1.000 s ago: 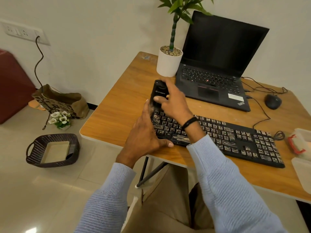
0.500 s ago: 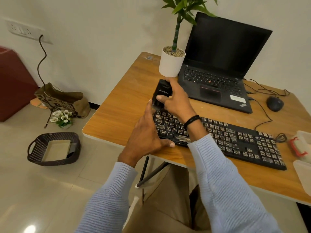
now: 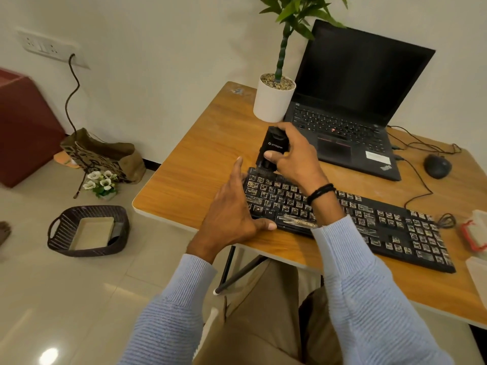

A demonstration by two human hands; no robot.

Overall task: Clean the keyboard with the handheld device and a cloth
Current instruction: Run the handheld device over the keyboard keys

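the right hand (image 3: pixel 296 158) reaches in over the keyboard (image 3: pixel 382 227), wrist bent down and a dark band round it. its fingers are wrapped round the black handheld device (image 3: pixel 274 144), with the thumb laid across the front face. the device stands nearly upright, its lower end at the keyboard's far left corner; whether it touches the keys cannot be told. the left hand (image 3: pixel 232 214) lies beside the keyboard's left end, its fingers straight and pointing away from the body. the thumb is spread out against the keyboard's near edge, and nothing is held. the keyboard lies slantwise on the wooden surface (image 3: pixel 200 167), near the front edge. behind it sit an open laptop (image 3: pixel 347 111) and a white plant pot (image 3: pixel 272 104), with a mouse (image 3: pixel 436 166) to the right. both forearms wear pale blue ribbed sleeves.
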